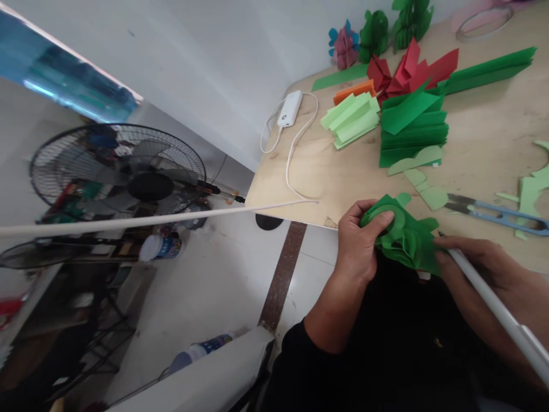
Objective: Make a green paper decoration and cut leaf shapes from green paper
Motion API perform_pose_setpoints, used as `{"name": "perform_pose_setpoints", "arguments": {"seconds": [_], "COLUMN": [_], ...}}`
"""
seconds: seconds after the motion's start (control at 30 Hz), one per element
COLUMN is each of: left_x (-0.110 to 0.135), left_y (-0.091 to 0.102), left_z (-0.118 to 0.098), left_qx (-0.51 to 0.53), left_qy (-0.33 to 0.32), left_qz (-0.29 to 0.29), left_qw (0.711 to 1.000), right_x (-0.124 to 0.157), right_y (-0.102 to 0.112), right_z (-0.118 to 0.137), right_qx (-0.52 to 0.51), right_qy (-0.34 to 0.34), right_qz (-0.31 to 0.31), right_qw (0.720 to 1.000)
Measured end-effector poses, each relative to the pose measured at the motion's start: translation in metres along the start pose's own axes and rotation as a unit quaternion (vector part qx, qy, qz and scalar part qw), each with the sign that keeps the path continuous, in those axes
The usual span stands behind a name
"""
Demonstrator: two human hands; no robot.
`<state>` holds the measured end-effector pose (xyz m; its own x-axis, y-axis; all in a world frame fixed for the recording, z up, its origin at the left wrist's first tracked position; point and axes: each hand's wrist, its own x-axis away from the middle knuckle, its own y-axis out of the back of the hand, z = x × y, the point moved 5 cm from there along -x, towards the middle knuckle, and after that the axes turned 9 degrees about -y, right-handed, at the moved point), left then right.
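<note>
My left hand (358, 240) is closed on a green paper piece (412, 229), thumb pressed on a rounded layer at its upper left. The piece has leaf-like lobes and loose folds, and is held at the table's near edge. A grey-white pen (484, 286) is gripped in my right hand (493, 274), its tip beside the right side of the green paper. Blue-handled thread snips (506, 214) lie on the table just beyond my right hand. Light green paper cutouts (424, 186) rest by the snips' blades.
Folded green (414, 129), pale green (354, 120) and red paper (412, 71) lie across the wooden table (309, 177). Paper figures (373, 34) and a tape roll (484, 23) stand at the back. A white power bank (290, 109) trails a cable. A fan (120, 171) stands left.
</note>
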<state>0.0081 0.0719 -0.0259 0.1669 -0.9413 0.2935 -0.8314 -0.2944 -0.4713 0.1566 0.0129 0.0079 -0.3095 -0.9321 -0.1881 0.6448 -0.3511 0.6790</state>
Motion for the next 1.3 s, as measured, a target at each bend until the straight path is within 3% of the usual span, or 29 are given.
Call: {"name": "perform_pose_setpoints", "arguments": {"seconds": [0.23, 0.37, 0.57, 1.3], "left_x": [-0.001, -0.001, -0.001, 0.0], "left_y": [0.001, 0.0, 0.0, -0.001], "left_z": [0.0, 0.0, 0.0, 0.001], "left_qx": [0.002, 0.004, 0.004, 0.013], "left_qy": [-0.001, 0.004, 0.003, -0.007], "left_qz": [0.019, 0.013, 0.009, 0.003], "left_qw": [1.0, 1.0, 1.0, 1.0], "right_x": [0.002, 0.003, 0.0, -0.001], "right_y": [0.0, 0.005, 0.009, 0.006], "right_z": [-0.016, -0.016, -0.003, -0.001], "right_qx": [-0.006, 0.0, 0.1, 0.07], "right_qy": [-0.102, -0.074, 0.011, -0.026], "right_qz": [0.01, -0.02, -0.051, -0.038], "right_qw": [0.995, 0.997, 0.994, 0.997]}}
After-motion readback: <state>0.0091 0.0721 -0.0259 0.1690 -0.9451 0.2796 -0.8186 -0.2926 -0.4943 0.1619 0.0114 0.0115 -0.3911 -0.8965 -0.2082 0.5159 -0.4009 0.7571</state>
